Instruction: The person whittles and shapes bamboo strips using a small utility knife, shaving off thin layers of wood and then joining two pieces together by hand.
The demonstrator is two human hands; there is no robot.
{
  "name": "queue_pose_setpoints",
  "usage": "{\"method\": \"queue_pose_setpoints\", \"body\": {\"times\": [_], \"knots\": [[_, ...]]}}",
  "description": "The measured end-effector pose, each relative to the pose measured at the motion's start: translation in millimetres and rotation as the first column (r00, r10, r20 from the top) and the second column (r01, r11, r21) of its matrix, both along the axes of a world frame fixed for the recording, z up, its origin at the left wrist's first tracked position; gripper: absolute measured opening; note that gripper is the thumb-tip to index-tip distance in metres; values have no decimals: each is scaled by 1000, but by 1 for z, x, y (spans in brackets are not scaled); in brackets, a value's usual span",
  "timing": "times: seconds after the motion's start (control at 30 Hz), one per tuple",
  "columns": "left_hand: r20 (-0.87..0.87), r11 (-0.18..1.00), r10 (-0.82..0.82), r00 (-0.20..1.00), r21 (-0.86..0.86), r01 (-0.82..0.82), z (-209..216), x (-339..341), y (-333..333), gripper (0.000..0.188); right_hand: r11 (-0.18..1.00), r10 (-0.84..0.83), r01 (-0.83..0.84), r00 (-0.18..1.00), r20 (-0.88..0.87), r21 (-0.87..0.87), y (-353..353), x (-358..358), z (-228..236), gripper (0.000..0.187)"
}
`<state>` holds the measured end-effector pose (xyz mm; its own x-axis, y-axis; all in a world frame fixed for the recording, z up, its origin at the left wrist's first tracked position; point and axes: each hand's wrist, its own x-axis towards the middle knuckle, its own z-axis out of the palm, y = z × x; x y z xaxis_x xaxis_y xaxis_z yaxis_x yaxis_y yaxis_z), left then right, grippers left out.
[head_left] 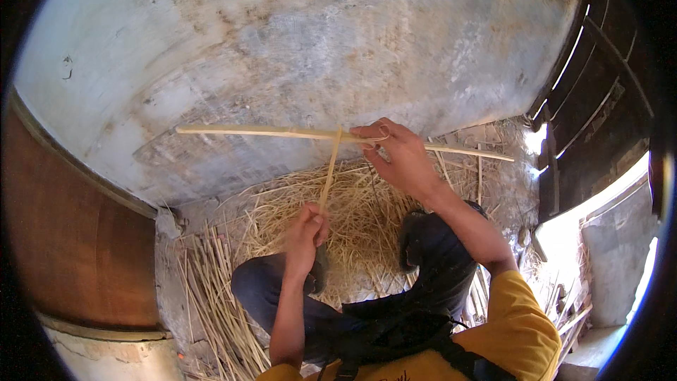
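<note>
A long pale bamboo strip (240,130) lies level across the view, held up in front of the wall. My right hand (405,159) is closed on it, right of its middle, with thumb and fingers pinching. A thin curl of fibre (383,131) loops beside those fingers. From my left hand (305,238), closed in a pinch, a shorter narrow bamboo strip (329,176) rises and meets the long one just left of my right fingertips. Whether the two are joined there or only touch, I cannot tell.
A heap of shavings (352,201) covers the floor beyond my bent legs. Loose bamboo strips (215,303) lie at the left, with more sticks (575,321) at the right. A stained wall (331,49) stands ahead, a brown panel (81,233) left, dark boards (599,99) right.
</note>
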<state>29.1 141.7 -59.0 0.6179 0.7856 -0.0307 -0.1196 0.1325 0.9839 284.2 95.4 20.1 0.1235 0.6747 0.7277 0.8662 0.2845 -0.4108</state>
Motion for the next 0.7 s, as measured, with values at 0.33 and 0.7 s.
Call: {"method": "queue_pose_setpoints", "body": {"times": [0.33, 0.7], "knots": [[313, 966, 195, 930, -227, -126, 21, 13, 3, 49, 979, 154, -111, 953, 261, -172, -4, -21, -15, 44], [290, 899, 419, 860, -263, -350, 15, 15, 12, 40, 987, 126, -117, 989, 78, -113, -13, -27, 5, 43]]}}
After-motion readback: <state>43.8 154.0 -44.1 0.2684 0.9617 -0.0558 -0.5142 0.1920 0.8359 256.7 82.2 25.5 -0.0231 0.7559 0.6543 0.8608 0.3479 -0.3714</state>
